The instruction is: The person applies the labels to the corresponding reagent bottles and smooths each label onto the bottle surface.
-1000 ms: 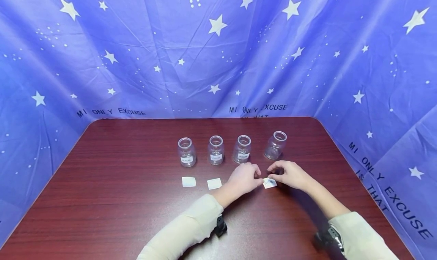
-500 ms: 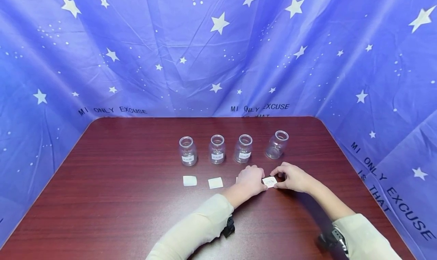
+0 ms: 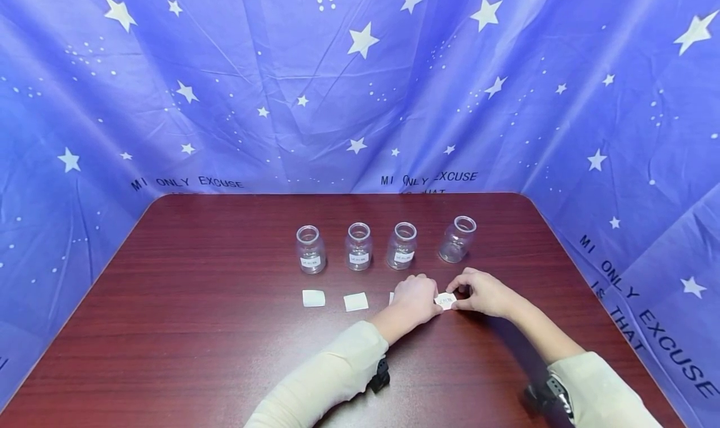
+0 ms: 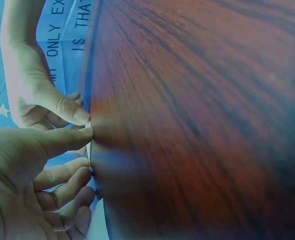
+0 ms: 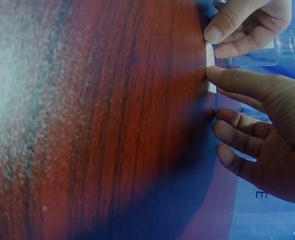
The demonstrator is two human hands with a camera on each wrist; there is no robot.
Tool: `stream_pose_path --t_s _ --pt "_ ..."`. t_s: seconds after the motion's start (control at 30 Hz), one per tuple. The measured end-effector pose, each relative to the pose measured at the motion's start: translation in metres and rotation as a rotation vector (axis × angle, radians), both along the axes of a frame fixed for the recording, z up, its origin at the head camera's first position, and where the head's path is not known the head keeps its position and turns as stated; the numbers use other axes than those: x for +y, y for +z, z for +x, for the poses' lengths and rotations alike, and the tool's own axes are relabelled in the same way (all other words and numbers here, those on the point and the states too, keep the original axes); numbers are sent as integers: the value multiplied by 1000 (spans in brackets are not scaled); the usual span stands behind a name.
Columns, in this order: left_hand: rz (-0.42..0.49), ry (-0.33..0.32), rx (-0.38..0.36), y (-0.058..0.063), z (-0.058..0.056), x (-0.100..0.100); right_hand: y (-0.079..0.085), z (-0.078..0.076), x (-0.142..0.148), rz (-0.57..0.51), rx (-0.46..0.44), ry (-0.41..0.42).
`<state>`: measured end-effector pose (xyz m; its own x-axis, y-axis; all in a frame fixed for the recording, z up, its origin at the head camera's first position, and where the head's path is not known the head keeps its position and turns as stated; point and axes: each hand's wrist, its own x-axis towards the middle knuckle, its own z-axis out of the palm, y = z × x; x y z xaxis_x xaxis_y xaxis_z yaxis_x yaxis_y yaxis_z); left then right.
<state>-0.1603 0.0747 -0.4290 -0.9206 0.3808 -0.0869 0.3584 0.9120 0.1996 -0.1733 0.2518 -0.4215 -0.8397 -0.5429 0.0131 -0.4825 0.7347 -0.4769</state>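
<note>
In the head view a small white label [image 3: 446, 300] with dark characters lies between my two hands, right of centre and in front of the rightmost jar. My left hand [image 3: 413, 298] pinches its left end. At its right end my right hand [image 3: 480, 292] holds it between thumb and index finger. Seen edge-on from the right wrist, the label [image 5: 211, 55] is a thin strip just over the tabletop, with both thumbs on its near edge. Behind the hands stands a glass jar [image 3: 454, 245] with no label on it.
Three glass jars with white labels stand left of the plain one: the left jar [image 3: 310, 251], the middle jar [image 3: 358, 248] and the right jar [image 3: 402, 247]. Blank white papers [image 3: 313, 298] lie in front, one partly hidden by my left hand. Starry blue cloth [image 3: 315, 103] surrounds the table.
My left hand has shifted right to the label's left end, uncovering the edge of a white paper behind it. My right thumb has moved down to the label's near edge.
</note>
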Motion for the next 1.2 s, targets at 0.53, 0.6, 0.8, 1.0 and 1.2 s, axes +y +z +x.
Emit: stream_pose_path --t_s 0.53,0.6,0.8,1.0,1.2 --pt "53 -19 -11 -2 -3 -3 -4 -3 3 -18 -21 35" --pt "66 -20 -14 -2 -3 -3 -4 -4 3 -26 -25 50" --pt "117 7 -32 0 -2 -6 -6 -4 2 -70 31 68" --pt "244 75 -4 6 -4 -10 -8 -5 -2 -157 229 46" --pt "369 158 -15 11 -9 -17 -6 -4 -5 -177 366 10"
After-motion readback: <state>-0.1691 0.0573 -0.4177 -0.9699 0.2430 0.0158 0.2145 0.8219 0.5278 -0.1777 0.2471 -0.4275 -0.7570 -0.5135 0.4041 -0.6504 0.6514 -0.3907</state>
